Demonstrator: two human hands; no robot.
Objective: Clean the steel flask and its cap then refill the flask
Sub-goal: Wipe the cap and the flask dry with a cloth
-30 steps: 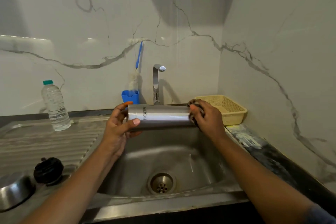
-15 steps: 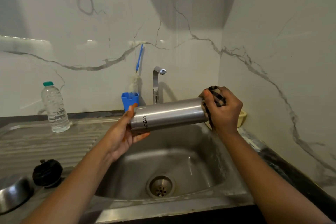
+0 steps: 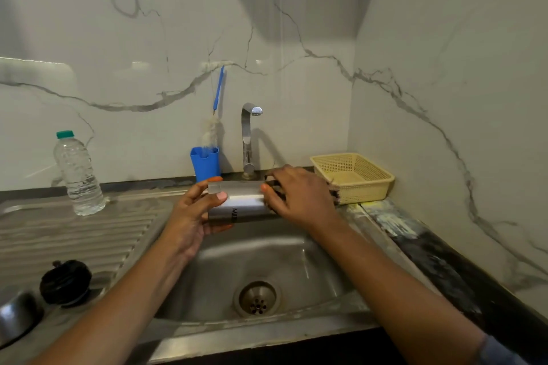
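Note:
I hold the steel flask lying sideways above the sink basin. My left hand grips its left end, thumb on top and fingers below. My right hand wraps a dark checked cloth around the flask's right half and hides most of it. The black cap rests on the ribbed drainboard at the lower left, apart from both hands. A clear plastic water bottle with a green lid stands upright at the back of the drainboard.
The tap stands behind the flask with no water running. A blue cup beside it holds a bottle brush. A yellow mesh basket sits at the right corner. A steel bowl lies at the lower left edge.
The flask has come down from a tilted position and now lies level. My right hand with the cloth has slid from the flask's right end leftward along its body.

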